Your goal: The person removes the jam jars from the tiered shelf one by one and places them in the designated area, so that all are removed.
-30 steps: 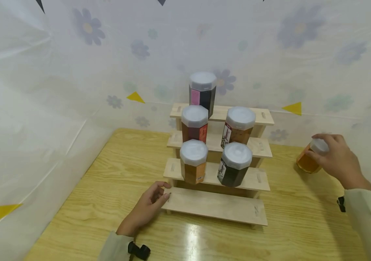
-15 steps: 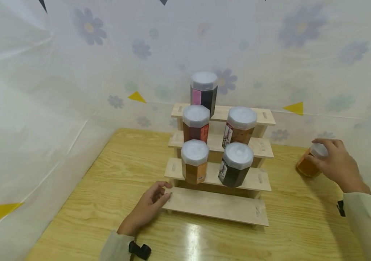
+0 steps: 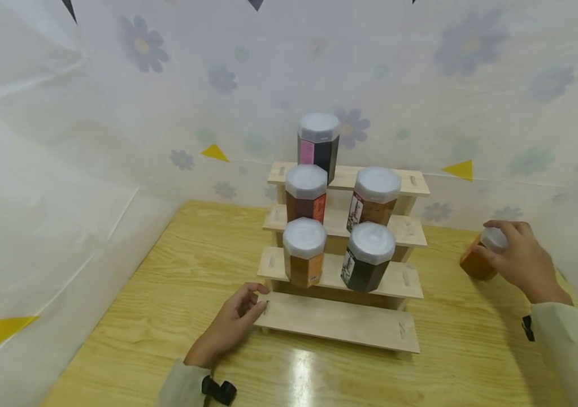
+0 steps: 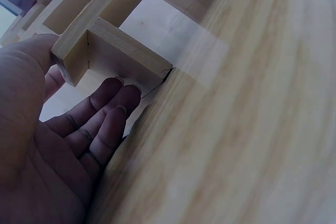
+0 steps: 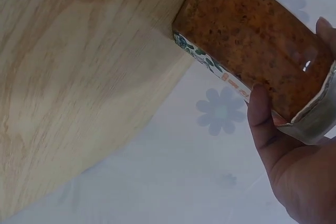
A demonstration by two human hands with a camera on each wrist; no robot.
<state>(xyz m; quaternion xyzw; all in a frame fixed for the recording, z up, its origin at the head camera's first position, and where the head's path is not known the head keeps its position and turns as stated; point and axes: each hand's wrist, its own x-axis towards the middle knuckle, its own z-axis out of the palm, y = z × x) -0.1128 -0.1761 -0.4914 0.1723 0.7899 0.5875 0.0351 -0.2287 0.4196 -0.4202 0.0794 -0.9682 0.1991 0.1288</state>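
Observation:
In the head view, my right hand [image 3: 525, 263] grips the white lid of an octagonal jar [image 3: 478, 261] at the far right of the table. Its filling looks amber-brown and speckled in the right wrist view, and a patterned label [image 5: 210, 65] shows on one side. The jar leans; whether its base touches the table I cannot tell. My left hand [image 3: 233, 316] holds the left end of a stepped wooden display stand [image 3: 337, 319], thumb on the lowest step. In the left wrist view, curled fingers [image 4: 107, 129] lie under that step, by its support leg [image 4: 123, 51].
Five-like rows aside, several white-lidded jars stand on the upper steps: a dark one [image 3: 317, 147] on top, a reddish one [image 3: 306, 198] and brown one [image 3: 374, 198] below, then an orange one [image 3: 304, 254] and black one [image 3: 367, 260]. Flowered sheeting [image 3: 248, 102] encloses the table.
My right hand has moved slightly down and left with the jar, which has turned a little. My left hand and the stand stay in place.

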